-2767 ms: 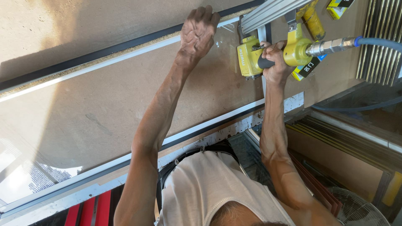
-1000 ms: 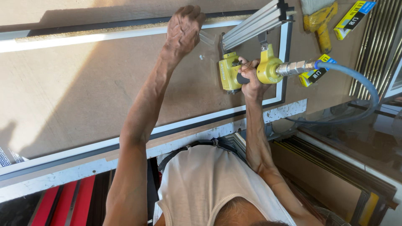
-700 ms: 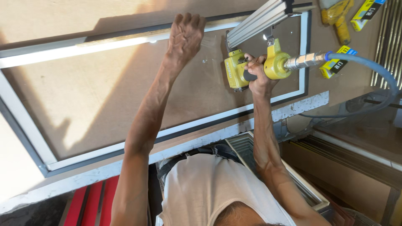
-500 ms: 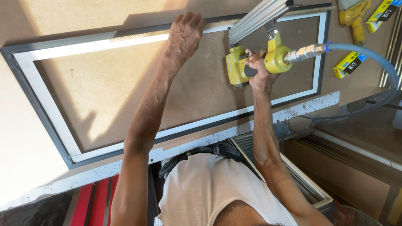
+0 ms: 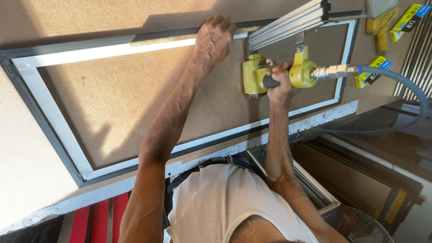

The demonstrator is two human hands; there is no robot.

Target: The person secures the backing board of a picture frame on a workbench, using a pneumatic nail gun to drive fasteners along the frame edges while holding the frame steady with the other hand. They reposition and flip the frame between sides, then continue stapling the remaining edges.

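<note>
On the workbench (image 5: 27, 148), left hand (image 5: 213, 38) presses the frame (image 5: 58, 130) flat; right hand (image 5: 280, 83) grips the nail gun (image 5: 274, 74).

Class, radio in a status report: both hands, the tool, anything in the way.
Left hand pressing frame's far rail. Right hand gripping yellow nail gun, hose attached. Nothing between tool and frame.

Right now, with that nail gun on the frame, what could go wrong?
The left hand presses on the frame's far rail close beside the yellow nail gun held by the right hand, so a stray fastener might reach the fingers. The blue air hose loops off the table edge and could snag, tugging the tool off line.
</note>
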